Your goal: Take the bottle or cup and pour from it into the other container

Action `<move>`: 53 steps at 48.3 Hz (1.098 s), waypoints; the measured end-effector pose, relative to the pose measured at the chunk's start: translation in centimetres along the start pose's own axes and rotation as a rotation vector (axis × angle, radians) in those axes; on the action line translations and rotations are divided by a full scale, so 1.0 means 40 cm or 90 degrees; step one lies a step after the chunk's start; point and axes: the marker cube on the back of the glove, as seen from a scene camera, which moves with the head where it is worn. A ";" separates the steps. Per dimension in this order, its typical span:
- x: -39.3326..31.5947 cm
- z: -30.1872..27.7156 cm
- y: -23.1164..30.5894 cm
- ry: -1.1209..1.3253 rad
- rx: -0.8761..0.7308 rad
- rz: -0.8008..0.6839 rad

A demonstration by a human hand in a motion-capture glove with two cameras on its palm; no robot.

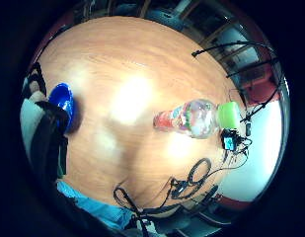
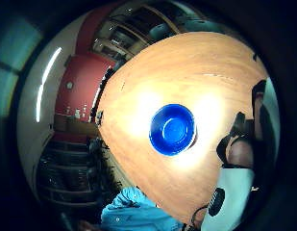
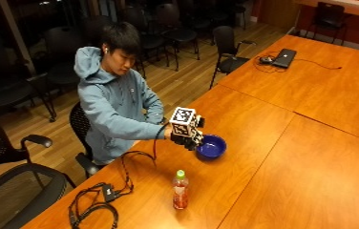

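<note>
- Bottle [image 3: 180, 190], with a green cap and reddish contents, stands upright on the wooden table [image 3: 281, 157] near its front edge, untouched and apart from everything else.
- Cables [image 3: 100, 200] lie on the table just beside the bottle, toward the person.
- Right hand [image 3: 185, 139], gloved, is raised over the table just beside a blue bowl [image 3: 210, 146]; whether it touches the rim cannot be told, and neither can whether its fingers are spread or curled. No view shows anything in it.
- Thumb-side palm view looks straight down into the bowl [image 2: 172, 129], which the outside view shows only at an angle.
- Little-finger-side palm view takes in the bottle [image 1: 196, 117] across the table, well apart from the bowl [image 1: 62, 101] beside the hand.
- Laptop [image 3: 284, 57] sits at the far end.
</note>
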 end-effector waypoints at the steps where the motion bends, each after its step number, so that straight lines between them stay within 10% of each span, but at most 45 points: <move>1: 0.000 -0.002 -0.001 0.003 -0.001 0.001; 29: 0.074 -0.077 0.096 0.047 -0.054 -0.081; 53: 0.302 -0.141 0.223 -0.256 0.104 -0.031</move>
